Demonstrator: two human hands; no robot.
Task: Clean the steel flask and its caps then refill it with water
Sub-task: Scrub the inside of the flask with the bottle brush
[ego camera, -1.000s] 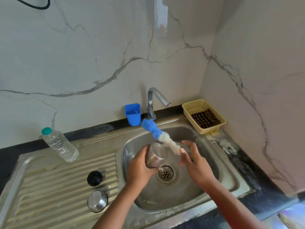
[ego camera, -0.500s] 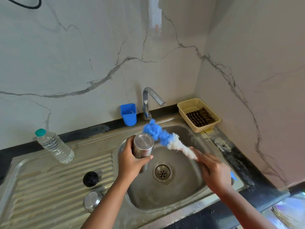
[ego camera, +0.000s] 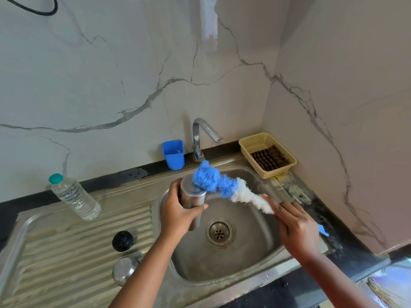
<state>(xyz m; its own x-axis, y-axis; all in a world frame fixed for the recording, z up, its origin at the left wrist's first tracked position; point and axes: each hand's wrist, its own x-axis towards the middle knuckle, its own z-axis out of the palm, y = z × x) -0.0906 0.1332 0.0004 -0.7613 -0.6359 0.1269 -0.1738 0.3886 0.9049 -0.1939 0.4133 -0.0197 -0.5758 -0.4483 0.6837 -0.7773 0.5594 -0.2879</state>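
Gripping is observed at both hands. The fingers and thumb of the left hand [ego camera: 178, 215] are curled round the body of the steel flask [ego camera: 193, 202], which is held nearly upright over the sink basin [ego camera: 249, 247], at 10 o'clock from the drain [ego camera: 219, 233]. The fingers of the right hand [ego camera: 297, 228] are closed round the handle of a bottle brush [ego camera: 224, 188]; the blue handle tip shows at 3 o'clock of the hand. The brush's blue bristle end is pressed against the flask's upper end; its white bristles lie just beside the right fingertips.

On the ribbed drainboard [ego camera: 66, 252], at 8 o'clock from the flask, a black cap [ego camera: 122, 240] and a steel cap [ego camera: 125, 270] are noted, near each other but apart. A plastic water bottle [ego camera: 74, 196] lies at 9 o'clock. At 12 o'clock stand a blue cup [ego camera: 173, 154] and the tap [ego camera: 203, 136]. A cream basket [ego camera: 268, 155] holding a dark scrubber sits at 2 o'clock.
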